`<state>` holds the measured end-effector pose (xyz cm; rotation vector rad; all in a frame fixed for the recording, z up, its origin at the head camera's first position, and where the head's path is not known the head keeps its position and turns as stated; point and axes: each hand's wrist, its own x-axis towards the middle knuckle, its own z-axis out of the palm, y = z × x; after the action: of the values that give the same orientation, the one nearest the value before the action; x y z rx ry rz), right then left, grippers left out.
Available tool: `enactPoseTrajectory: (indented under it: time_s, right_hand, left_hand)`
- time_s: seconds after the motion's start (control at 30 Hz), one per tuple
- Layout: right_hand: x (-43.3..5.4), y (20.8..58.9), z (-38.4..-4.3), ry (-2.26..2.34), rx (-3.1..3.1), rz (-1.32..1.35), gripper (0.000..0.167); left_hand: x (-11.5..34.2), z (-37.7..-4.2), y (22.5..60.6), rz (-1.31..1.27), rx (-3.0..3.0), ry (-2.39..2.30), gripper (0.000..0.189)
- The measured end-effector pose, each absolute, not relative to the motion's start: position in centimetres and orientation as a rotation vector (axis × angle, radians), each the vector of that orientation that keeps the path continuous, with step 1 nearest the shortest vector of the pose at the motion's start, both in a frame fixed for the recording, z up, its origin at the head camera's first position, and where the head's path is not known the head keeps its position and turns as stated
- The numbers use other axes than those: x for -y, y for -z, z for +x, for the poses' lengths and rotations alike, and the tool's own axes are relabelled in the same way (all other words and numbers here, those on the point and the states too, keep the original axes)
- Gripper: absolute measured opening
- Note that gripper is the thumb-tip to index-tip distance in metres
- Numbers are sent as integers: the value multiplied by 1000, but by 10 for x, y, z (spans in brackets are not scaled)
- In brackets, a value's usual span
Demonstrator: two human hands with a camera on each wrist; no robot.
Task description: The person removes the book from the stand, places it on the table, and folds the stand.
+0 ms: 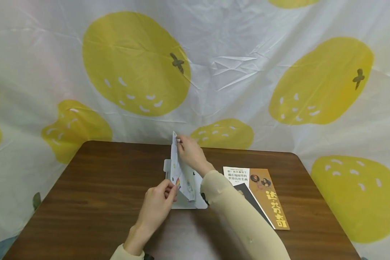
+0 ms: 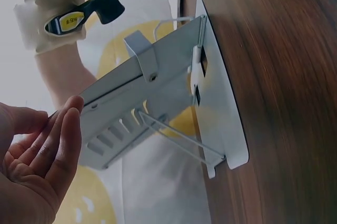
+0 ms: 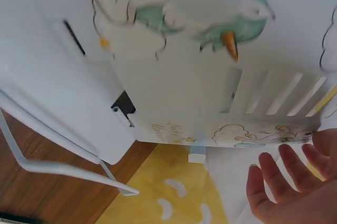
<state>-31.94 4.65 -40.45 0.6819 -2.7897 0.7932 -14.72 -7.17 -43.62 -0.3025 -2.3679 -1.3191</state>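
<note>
Metal book stand (image 1: 183,175), pale grey to white, noted near the middle of a dark brown wooden table (image 1: 113,173), between the two hands. Base plate (image 2: 226,129) laid on the tabletop; slotted panel (image 2: 108,134) raised steeply above it, the two joined along one edge. A thin wire prop (image 2: 179,137) is stretched between panel and base. A bent metal tab (image 2: 142,55) is seen at the panel's edge. The panel's face is printed with cartoon animals (image 3: 237,31) in green, white and orange; a small rainbow (image 1: 178,183) is also made out near its lower edge.

The near edge of the panel is pinched by the left hand (image 1: 157,202), thumb set against bent fingers. The far upper edge is held by the right hand (image 1: 192,153); in the right wrist view its other fingers are loosely fanned. How firmly it is gripped cannot be told.

To the right of the stand, well apart from it, printed books (image 1: 276,202) are laid overlapping, with white, dark and brown covers. A black strap (image 2: 108,8) with a yellow label is worn over the right sleeve (image 1: 247,213). The table is backed by white cloth (image 1: 227,90) patterned with large yellow fruit.
</note>
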Motion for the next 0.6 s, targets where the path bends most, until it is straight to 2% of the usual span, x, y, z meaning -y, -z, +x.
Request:
enactPoseTrajectory:
  time_s: [0.6]
  right_hand:
    - [-55, 391, -293, -894, 2709, 797, 28]
  left_hand:
    - [45, -159, 435, -365, 2349, 1357, 15]
